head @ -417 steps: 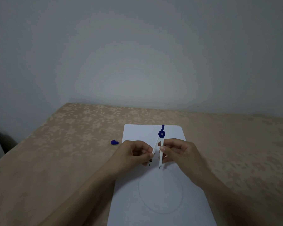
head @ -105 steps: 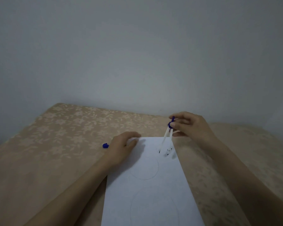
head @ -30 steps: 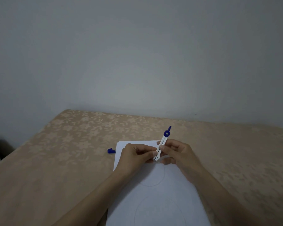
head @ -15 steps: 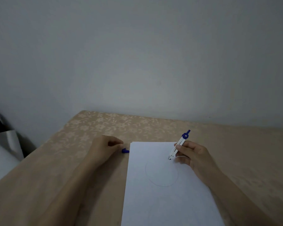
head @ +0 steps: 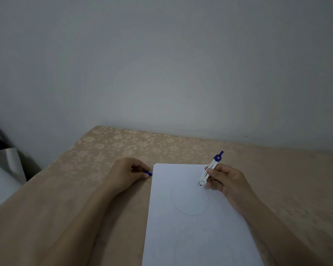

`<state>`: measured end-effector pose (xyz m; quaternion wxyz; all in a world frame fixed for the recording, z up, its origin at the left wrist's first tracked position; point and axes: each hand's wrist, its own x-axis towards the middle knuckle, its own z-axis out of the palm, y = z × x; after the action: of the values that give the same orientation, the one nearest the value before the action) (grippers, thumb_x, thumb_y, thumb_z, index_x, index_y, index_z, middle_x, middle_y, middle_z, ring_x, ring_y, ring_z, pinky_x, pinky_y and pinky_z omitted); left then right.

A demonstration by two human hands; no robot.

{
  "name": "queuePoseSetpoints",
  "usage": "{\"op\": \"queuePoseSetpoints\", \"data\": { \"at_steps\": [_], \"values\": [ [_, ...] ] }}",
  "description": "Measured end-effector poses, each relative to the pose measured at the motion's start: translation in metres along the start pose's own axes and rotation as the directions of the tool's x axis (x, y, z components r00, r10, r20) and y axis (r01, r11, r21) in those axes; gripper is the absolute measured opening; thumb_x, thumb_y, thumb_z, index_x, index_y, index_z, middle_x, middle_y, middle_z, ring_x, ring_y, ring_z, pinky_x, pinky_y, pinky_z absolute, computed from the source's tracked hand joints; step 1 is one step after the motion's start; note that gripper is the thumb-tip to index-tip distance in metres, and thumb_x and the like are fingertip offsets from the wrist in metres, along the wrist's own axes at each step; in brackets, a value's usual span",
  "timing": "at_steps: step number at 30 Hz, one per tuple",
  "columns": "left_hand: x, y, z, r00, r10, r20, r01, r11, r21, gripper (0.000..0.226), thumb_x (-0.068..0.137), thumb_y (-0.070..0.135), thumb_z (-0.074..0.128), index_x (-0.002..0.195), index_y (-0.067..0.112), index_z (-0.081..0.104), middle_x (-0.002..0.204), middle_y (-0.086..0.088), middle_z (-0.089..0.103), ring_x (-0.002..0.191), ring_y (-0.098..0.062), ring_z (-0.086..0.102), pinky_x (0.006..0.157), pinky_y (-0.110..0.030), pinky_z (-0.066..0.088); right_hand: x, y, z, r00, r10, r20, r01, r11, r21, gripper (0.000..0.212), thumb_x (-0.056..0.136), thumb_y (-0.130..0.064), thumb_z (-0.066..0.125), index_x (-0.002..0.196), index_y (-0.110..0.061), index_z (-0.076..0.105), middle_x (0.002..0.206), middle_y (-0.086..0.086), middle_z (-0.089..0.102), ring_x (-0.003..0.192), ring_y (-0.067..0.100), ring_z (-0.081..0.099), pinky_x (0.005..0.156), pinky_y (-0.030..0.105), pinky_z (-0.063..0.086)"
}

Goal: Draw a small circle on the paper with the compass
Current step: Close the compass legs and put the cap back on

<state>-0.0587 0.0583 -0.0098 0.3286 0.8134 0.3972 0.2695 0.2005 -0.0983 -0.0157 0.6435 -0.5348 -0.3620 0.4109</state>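
A white sheet of paper (head: 192, 227) lies on the beige flowered tabletop (head: 104, 150). It carries a faint pencil circle (head: 189, 198) and a larger faint circle nearer me. My right hand (head: 229, 181) holds the white compass (head: 210, 168) with a blue top, legs folded together, tips just above the paper's far right part. My left hand (head: 127, 173) rests on the table left of the paper, its fingers pinching a small blue cap (head: 148, 173).
A plain grey wall stands behind the table's far edge. A pale cloth-like object (head: 4, 169) lies off the table's left side. The table's left edge runs diagonally from the far corner toward me.
My left hand has left the compass, moved left off the paper and closed its fingers on the blue cap. The right hand keeps the folded compass over the paper.
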Motion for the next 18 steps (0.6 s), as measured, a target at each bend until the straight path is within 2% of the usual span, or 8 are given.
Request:
{"op": "queuePoseSetpoints", "data": {
  "at_steps": [5,9,15,18],
  "values": [
    [0.000,0.004,0.001,0.999,0.001,-0.044,-0.001,1.000,0.004,0.015,0.076,0.015,0.074,0.082,0.028,0.076,0.080,0.011,0.074,0.072,0.005,0.063,0.061,-0.002,0.041,0.001,0.003,-0.002,1.000,0.002,0.011,-0.002,1.000,0.007,0.013,0.085,-0.005,0.065,0.085,0.008,0.069,0.073,0.014,0.070,0.064,0.022,0.063,0.061,0.029,0.058],
    [0.000,0.017,0.007,0.992,-0.016,-0.123,0.002,0.993,-0.120,0.014,0.079,0.015,0.073,0.084,0.028,0.075,0.082,0.011,0.074,0.071,0.002,0.065,0.058,-0.006,0.046,0.001,0.004,-0.004,1.000,0.000,0.013,0.000,1.000,0.017,0.012,0.084,-0.007,0.067,0.083,0.005,0.070,0.073,0.013,0.071,0.062,0.020,0.063,0.060,0.028,0.058],
    [-0.013,0.046,0.035,0.999,0.037,-0.031,-0.045,0.952,-0.303,0.016,0.074,0.011,0.078,0.081,0.025,0.075,0.078,0.012,0.075,0.064,-0.006,0.067,0.062,-0.017,0.051,-0.001,0.000,0.000,1.000,-0.005,0.010,0.005,1.000,0.027,0.010,0.085,-0.004,0.065,0.079,0.000,0.072,0.071,0.010,0.072,0.060,0.018,0.064,0.059,0.028,0.058],
    [-0.020,0.054,0.052,0.999,0.016,0.035,0.000,0.907,-0.421,0.015,0.075,0.006,0.076,0.082,0.019,0.076,0.079,-0.001,0.076,0.063,-0.012,0.068,0.065,-0.025,0.056,-0.002,0.000,0.002,1.000,0.000,-0.008,0.001,0.999,0.037,0.008,0.085,-0.002,0.065,0.081,-0.001,0.072,0.071,0.011,0.072,0.059,0.019,0.064,0.058,0.027,0.058]
  ]
}}
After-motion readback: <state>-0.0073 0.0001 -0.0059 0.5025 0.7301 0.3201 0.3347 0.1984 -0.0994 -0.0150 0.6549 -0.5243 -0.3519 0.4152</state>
